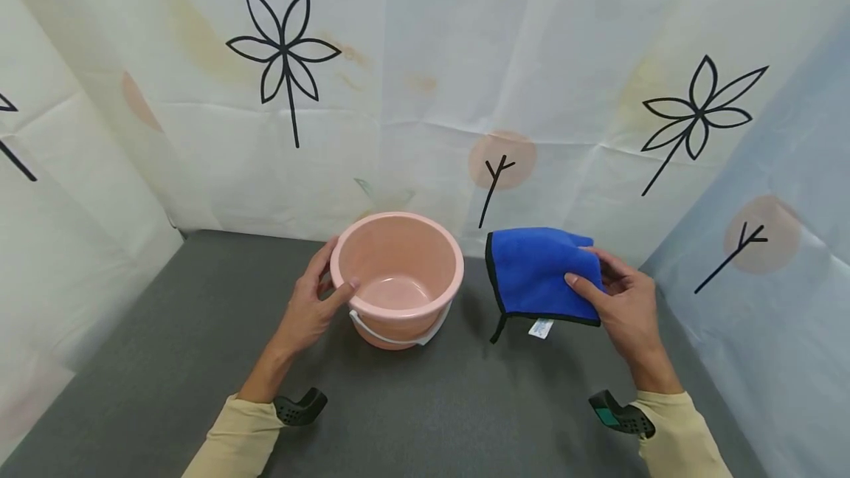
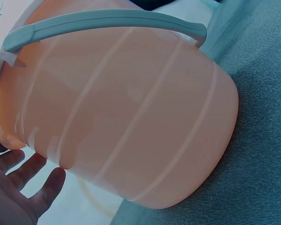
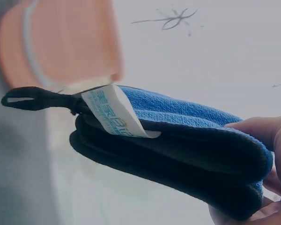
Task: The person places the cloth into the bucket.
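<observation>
A pink plastic bucket (image 1: 398, 327) with a pale handle (image 2: 107, 19) stands upright on the dark table. My left hand (image 1: 315, 301) grips its rim at the left, the thumb over the edge and the fingers on the outer wall. In the left wrist view, fingertips (image 2: 54, 180) touch the bucket's side. To the right of the bucket, my right hand (image 1: 620, 301) pinches a folded blue cloth (image 1: 541, 271) with black edging, held above the table. From the cloth hang a black loop (image 3: 37, 99) and a white label (image 3: 113, 112), both plain in the right wrist view.
The dark grey tabletop (image 1: 425, 419) runs back to a white sheet (image 1: 425, 80) printed with black flowers. More sheets rise at the left (image 1: 73, 190) and right (image 1: 783, 316). A dark band (image 1: 302, 408) sits on my left wrist, another (image 1: 620, 415) on my right.
</observation>
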